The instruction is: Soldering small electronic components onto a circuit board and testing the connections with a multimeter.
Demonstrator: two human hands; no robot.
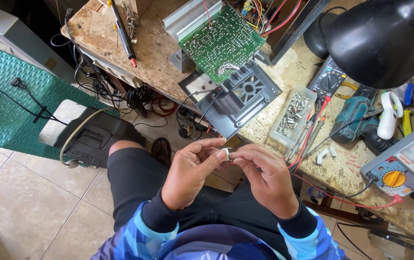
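Note:
A small whitish, metallic component (226, 153) is pinched between the fingertips of both my hands, held above my lap. My left hand (190, 172) grips it from the left with thumb and forefinger. My right hand (264, 178) closes on it from the right. Beyond my hands, on a worn wooden workbench (154, 53), a green circuit board (220, 42) stands tilted on a dark plastic housing (238, 98). Thin black wires run from that housing toward the floor.
A black desk lamp (385, 38) hangs over the bench's right side. Beneath it lie a clear tray of small metal parts (293, 114), two multimeters (401, 166) (329, 79) with red leads, and a teal drill (356, 113). A teal chair (14, 110) and a black case (96, 137) stand at left.

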